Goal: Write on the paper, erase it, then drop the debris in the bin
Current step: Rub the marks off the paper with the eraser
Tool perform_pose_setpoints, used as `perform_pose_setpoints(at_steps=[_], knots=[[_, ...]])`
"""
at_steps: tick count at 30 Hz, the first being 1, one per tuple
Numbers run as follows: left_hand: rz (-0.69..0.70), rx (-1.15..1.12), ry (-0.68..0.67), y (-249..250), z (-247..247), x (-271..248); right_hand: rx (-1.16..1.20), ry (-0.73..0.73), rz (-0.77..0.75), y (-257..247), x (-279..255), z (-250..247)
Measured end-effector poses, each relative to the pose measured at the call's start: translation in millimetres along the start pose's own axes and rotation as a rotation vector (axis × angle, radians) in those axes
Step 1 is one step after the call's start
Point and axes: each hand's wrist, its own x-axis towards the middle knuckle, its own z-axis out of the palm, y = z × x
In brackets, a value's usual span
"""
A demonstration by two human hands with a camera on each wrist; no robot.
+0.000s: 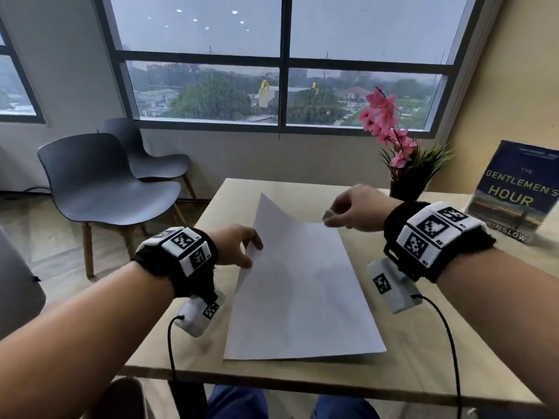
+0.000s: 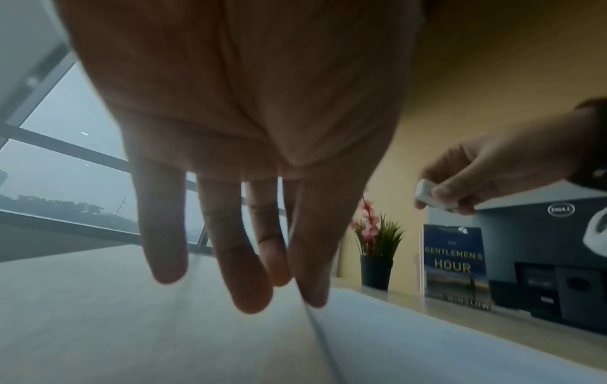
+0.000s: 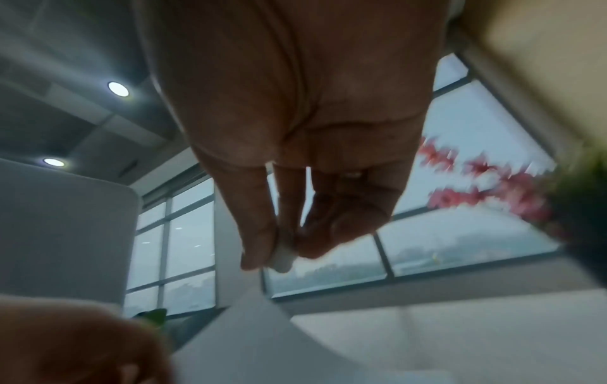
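Observation:
A white sheet of paper (image 1: 302,282) lies on the wooden table (image 1: 423,343), with its left edge and far left corner lifted. My left hand (image 1: 249,252) pinches that left edge between thumb and fingers; the left wrist view shows the paper (image 2: 427,337) edge running up to the fingertips (image 2: 312,293). My right hand (image 1: 332,217) hovers over the sheet's far right corner and pinches a small white eraser (image 1: 329,214), also seen as the eraser (image 2: 430,193) and the eraser (image 3: 283,259). No bin, pencil or debris is in view.
A potted plant with pink flowers (image 1: 405,176) and an upright book (image 1: 514,192) stand at the table's far right. Two grey chairs (image 1: 106,189) sit left of the table under the window. A dark Dell machine (image 2: 558,259) stands behind the book.

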Motion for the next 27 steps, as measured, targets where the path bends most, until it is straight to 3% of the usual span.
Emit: perform_pose_setpoints(at_steps=[5,9,12,19,27], knots=[[-0.049,0.104,-0.1,1,11,12,0.007,-0.338,-0.078,-25,-6,43],[-0.045,0.267,-0.073,-2,17,17,-0.077,-0.432,-0.064,-36,4,72],[-0.037,0.268,-0.065,-6,18,20,-0.037,-0.449,-0.011,-34,11,83],[-0.095,0.355,-0.316,-9,17,23,-0.049,-0.422,-0.012,-39,29,95],[-0.156,0.352,-0.301,-12,25,40,-0.154,-0.337,-0.025,-45,51,107]])
